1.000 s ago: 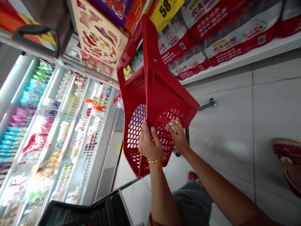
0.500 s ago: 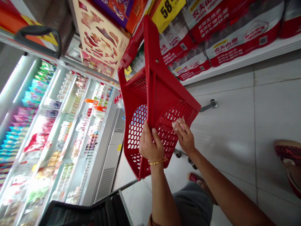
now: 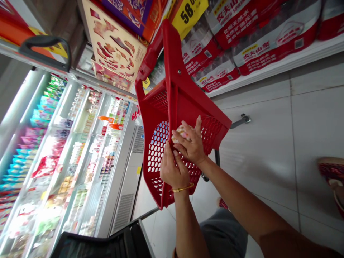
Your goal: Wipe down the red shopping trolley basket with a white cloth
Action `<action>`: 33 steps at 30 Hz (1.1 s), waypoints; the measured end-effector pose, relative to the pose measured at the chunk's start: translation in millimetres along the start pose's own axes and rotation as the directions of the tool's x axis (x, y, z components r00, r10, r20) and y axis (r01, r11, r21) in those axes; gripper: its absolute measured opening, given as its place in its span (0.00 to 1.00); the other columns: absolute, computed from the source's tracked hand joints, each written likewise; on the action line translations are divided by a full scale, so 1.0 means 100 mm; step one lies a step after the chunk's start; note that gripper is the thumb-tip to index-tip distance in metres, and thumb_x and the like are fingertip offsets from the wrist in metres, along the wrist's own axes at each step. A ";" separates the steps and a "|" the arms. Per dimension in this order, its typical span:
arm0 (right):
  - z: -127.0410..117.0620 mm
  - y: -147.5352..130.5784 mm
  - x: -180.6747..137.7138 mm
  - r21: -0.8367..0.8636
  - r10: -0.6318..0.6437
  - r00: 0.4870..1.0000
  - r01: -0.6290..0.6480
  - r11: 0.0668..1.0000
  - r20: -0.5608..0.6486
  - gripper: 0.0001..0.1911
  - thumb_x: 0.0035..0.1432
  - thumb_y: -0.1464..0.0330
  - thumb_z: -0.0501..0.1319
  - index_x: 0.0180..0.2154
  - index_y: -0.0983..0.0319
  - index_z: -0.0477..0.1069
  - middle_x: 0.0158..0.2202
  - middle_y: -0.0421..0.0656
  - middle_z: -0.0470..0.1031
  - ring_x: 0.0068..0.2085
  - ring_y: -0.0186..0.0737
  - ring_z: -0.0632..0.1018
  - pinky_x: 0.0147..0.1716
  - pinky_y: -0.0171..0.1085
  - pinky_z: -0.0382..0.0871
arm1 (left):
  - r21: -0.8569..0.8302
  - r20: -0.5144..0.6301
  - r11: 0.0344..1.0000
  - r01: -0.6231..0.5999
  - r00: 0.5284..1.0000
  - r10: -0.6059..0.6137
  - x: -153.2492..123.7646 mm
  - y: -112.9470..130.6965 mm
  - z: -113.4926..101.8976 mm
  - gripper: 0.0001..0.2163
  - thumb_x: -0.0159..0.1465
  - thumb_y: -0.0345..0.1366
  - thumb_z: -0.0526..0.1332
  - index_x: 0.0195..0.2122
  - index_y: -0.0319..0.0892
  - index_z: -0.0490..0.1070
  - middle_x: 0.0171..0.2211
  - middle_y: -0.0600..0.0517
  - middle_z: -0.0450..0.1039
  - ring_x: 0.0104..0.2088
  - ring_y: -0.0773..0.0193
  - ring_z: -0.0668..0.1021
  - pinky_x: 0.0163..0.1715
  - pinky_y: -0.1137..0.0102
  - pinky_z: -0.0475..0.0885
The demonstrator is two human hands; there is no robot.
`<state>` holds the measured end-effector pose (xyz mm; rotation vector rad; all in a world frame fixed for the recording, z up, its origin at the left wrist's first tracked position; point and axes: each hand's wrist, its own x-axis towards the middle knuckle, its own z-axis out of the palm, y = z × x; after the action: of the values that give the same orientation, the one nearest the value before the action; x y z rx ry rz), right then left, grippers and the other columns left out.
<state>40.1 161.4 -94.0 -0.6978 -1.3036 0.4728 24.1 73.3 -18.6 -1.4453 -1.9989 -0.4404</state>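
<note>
A red plastic shopping cart (image 3: 182,96) with honeycomb-holed sides stands tilted in my view. My left hand (image 3: 174,168), with a gold bangle at the wrist, grips the rim of its basket. Just above and to the right is my right hand (image 3: 191,145), fingers partly spread over a small crumpled cloth (image 3: 179,134). The cloth is whitish with pink and yellowish patches and is pressed by the fingers against the cart's side near the rim. Much of it is hidden under the fingers.
Red-and-white packs of bottled water (image 3: 276,39) line a low shelf at upper right. Boxes (image 3: 115,39) are stacked at the top. A refrigerated display (image 3: 67,150) runs along the left. A dark bin-like object (image 3: 104,243) is at the bottom. At right, another person's foot (image 3: 333,179) shows.
My right hand has moved left and up along the cart's side with the cloth, from the lower right up to the rim beside my left hand. My left hand keeps its place.
</note>
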 end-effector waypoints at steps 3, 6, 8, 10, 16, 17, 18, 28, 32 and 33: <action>0.03 -0.02 0.03 -0.031 0.054 0.995 -0.051 0.998 0.085 0.25 0.60 0.51 0.61 0.58 0.46 0.68 0.70 0.34 0.53 0.72 0.58 0.35 0.68 0.66 0.41 | 0.003 -0.004 1.000 0.004 1.000 -0.004 -0.01 0.00 -0.01 0.18 0.70 0.35 0.52 0.60 0.42 0.67 0.54 0.43 0.75 0.51 0.59 0.79 0.48 0.67 0.74; 0.03 -0.03 0.03 0.014 0.079 0.987 -0.082 0.997 0.141 0.24 0.63 0.58 0.60 0.61 0.46 0.64 0.68 0.34 0.59 0.72 0.51 0.38 0.68 0.62 0.47 | -0.002 -0.003 1.000 0.016 1.000 -0.016 0.00 0.01 -0.02 0.18 0.70 0.35 0.52 0.60 0.43 0.68 0.54 0.43 0.75 0.51 0.59 0.79 0.47 0.66 0.74; 0.02 -0.02 0.02 0.053 0.084 0.983 -0.094 0.994 0.164 0.25 0.66 0.64 0.58 0.63 0.45 0.60 0.66 0.34 0.63 0.72 0.46 0.42 0.68 0.59 0.51 | -0.006 0.004 1.000 0.026 1.000 -0.026 0.00 0.01 -0.01 0.19 0.70 0.35 0.51 0.60 0.43 0.67 0.54 0.43 0.75 0.51 0.58 0.79 0.47 0.65 0.75; 0.01 0.01 0.00 0.099 0.075 0.983 -0.092 0.991 0.165 0.27 0.67 0.68 0.56 0.64 0.46 0.57 0.65 0.34 0.64 0.72 0.42 0.46 0.68 0.55 0.55 | -0.002 0.011 0.999 0.035 0.999 -0.035 0.01 0.00 -0.01 0.19 0.70 0.35 0.51 0.60 0.43 0.67 0.54 0.43 0.75 0.50 0.58 0.80 0.47 0.65 0.75; -0.02 0.10 -0.14 0.177 -0.005 0.998 -0.007 0.984 0.069 0.33 0.68 0.74 0.53 0.68 0.49 0.46 0.65 0.37 0.65 0.72 0.41 0.46 0.68 0.52 0.58 | 0.026 -0.015 1.000 0.015 1.000 -0.014 0.00 -0.01 0.01 0.18 0.69 0.35 0.52 0.59 0.41 0.68 0.53 0.42 0.76 0.50 0.57 0.80 0.45 0.66 0.75; -0.03 0.11 -0.17 0.172 0.001 0.998 -0.012 0.985 0.065 0.33 0.68 0.75 0.53 0.68 0.49 0.46 0.65 0.38 0.64 0.72 0.42 0.46 0.68 0.52 0.58 | 0.031 -0.019 0.999 0.013 1.000 -0.012 0.00 -0.01 0.01 0.18 0.69 0.34 0.53 0.59 0.41 0.69 0.53 0.42 0.76 0.50 0.57 0.80 0.45 0.66 0.75; -0.04 0.13 -0.22 0.165 0.013 0.998 -0.023 0.986 0.063 0.32 0.68 0.75 0.53 0.68 0.49 0.47 0.65 0.38 0.64 0.71 0.42 0.46 0.68 0.52 0.58 | 0.035 -0.020 0.999 0.011 1.000 -0.011 0.00 -0.02 0.01 0.18 0.69 0.34 0.53 0.59 0.41 0.69 0.53 0.42 0.76 0.50 0.57 0.80 0.45 0.66 0.75; -0.13 0.37 -0.62 0.089 0.089 0.996 -0.091 0.992 0.030 0.32 0.66 0.76 0.56 0.66 0.50 0.52 0.64 0.41 0.66 0.71 0.45 0.50 0.65 0.51 0.64 | 0.007 -0.048 1.000 -0.001 0.999 0.002 0.01 -0.05 -0.01 0.18 0.69 0.35 0.54 0.59 0.44 0.70 0.50 0.44 0.78 0.49 0.58 0.81 0.44 0.67 0.76; -0.13 0.49 -0.76 0.093 0.125 0.991 -0.129 0.987 0.048 0.30 0.66 0.75 0.55 0.65 0.48 0.55 0.64 0.40 0.65 0.70 0.46 0.51 0.66 0.53 0.61 | -0.006 -0.048 1.000 -0.018 0.999 0.017 0.01 -0.07 -0.02 0.18 0.68 0.35 0.55 0.58 0.44 0.70 0.51 0.44 0.78 0.49 0.58 0.81 0.44 0.67 0.76; -0.14 0.53 -0.80 0.090 0.146 0.988 -0.151 0.984 0.058 0.29 0.67 0.75 0.54 0.65 0.48 0.56 0.65 0.40 0.65 0.70 0.46 0.52 0.66 0.54 0.59 | -0.005 -0.046 1.000 -0.016 0.999 0.016 0.00 -0.08 -0.02 0.18 0.68 0.36 0.55 0.58 0.44 0.70 0.51 0.44 0.77 0.49 0.58 0.81 0.44 0.67 0.76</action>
<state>39.8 142.0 -189.1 -0.7104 -1.2733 0.6727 17.3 69.7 -16.0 -1.4412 -1.9503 -0.4681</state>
